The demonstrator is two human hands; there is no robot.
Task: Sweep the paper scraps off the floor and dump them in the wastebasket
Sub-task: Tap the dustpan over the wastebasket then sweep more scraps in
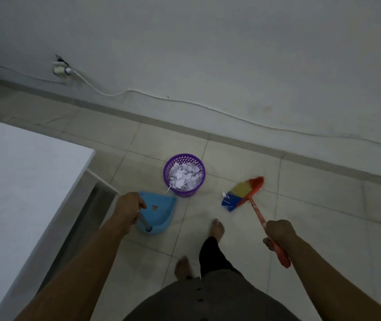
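Observation:
A purple perforated wastebasket (170, 185) stands on the tiled floor, filled with white paper scraps (186, 175). Just left of it sits a light blue dustpan (161, 210), its pan holding only a small pinkish speck. My left hand (128, 208) grips the dustpan's upright grey handle (145, 222). My right hand (277, 234) grips the orange handle of a broom (245, 193) with red, yellow and blue bristles, whose head rests on the floor right of the basket. A few small white scraps (224, 195) cling at the bristle tips.
A white table (18, 181) fills the left side, its corner close to the dustpan. A white cable (184, 101) runs along the wall from a socket (61, 69). My bare feet (217, 229) stand behind the basket on the tiles.

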